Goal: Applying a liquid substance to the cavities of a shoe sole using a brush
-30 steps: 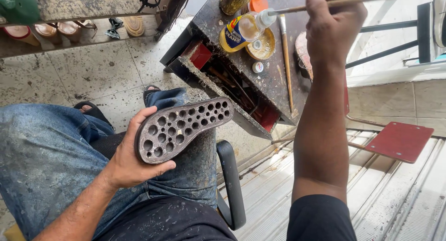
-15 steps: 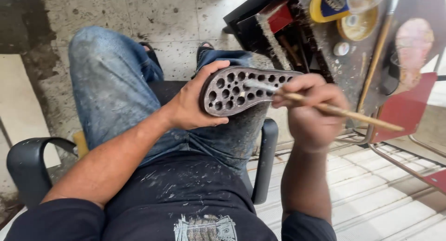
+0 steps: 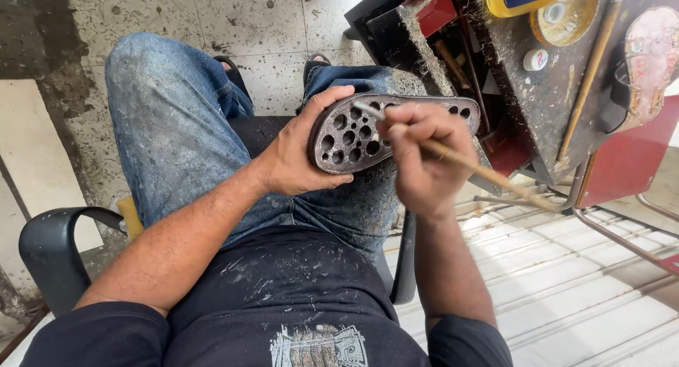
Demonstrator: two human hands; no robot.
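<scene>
Over the lap, left hand [image 3: 297, 155] grips perforated sole [image 3: 368, 134]; right hand [image 3: 421, 158] pinches brush [image 3: 481, 172]

A: What've we got round us, top right?

B: We see a grimy workbench [image 3: 544, 98] w/ a yellow tin [image 3: 566, 20], a small white cap [image 3: 535, 59] just beside it, and a long wooden stick [image 3: 590, 73] lying on top.

A: And lower?

B: We've a red stool [image 3: 629, 162] by the bench, a black chair armrest [image 3: 53, 250] bottom left, speckled floor tiles [image 3: 233, 20] up top.
</scene>
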